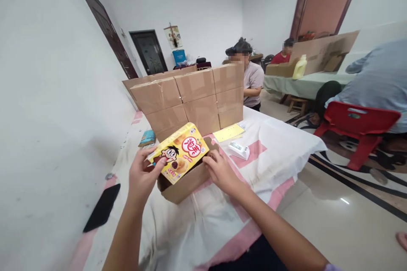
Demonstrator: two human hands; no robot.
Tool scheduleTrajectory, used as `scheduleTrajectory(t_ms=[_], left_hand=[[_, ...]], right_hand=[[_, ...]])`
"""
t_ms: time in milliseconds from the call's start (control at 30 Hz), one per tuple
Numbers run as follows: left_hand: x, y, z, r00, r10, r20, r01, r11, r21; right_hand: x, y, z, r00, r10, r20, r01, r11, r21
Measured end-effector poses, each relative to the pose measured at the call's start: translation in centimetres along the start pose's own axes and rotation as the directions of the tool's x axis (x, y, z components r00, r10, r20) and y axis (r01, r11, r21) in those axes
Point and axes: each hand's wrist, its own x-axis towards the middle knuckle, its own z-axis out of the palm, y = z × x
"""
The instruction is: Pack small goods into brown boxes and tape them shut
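Note:
A yellow snack box (181,152) with a cartoon face and red lettering sits tilted over an open brown cardboard box (187,184). My left hand (143,173) grips the snack box at its left end, thumb on the front and fingers behind. At the cardboard box's right end, my right hand (219,171) has its fingers bent and pressed on the rim, close to the snack box's lower right corner. How much of the snack box lies inside the carton is partly hidden, as are some right fingertips.
Taped cardboard boxes (197,97) form a wall across the table. A blue packet (147,138), yellow paper (229,132), a white dispenser-like object (239,150) and a black tablet-like slab (101,208) lie around. A person (254,76) sits behind the wall; others work right, near a red chair (359,125).

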Motion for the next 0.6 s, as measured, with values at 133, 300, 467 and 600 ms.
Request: scheduleTrajectory(t_ms=[133,300,467,600], left_hand=[[-0.2,-0.1,0.4,0.966,0.021,0.257,-0.071,0.979,0.190],[0.4,-0.2,0.5,0.863,-0.034,0.504,-0.247,0.841,0.481],[0.4,-0.3,0.9,0.869,-0.048,0.492,-0.351,0.640,0.683],[0.2,0.0,1.9,0.850,0.000,0.527,-0.443,0.540,0.716]], right_hand=[[-0.2,0.4,0.1,1.000,-0.008,0.008,0.008,0.999,0.036],[-0.1,0.2,0.0,1.000,0.003,0.019,-0.004,0.999,0.033],[0.0,-0.2,-0.4,0.999,0.015,0.050,-0.018,0.998,0.059],[0.0,-0.3,-0.4,0.998,0.038,0.041,-0.042,0.996,0.083]])
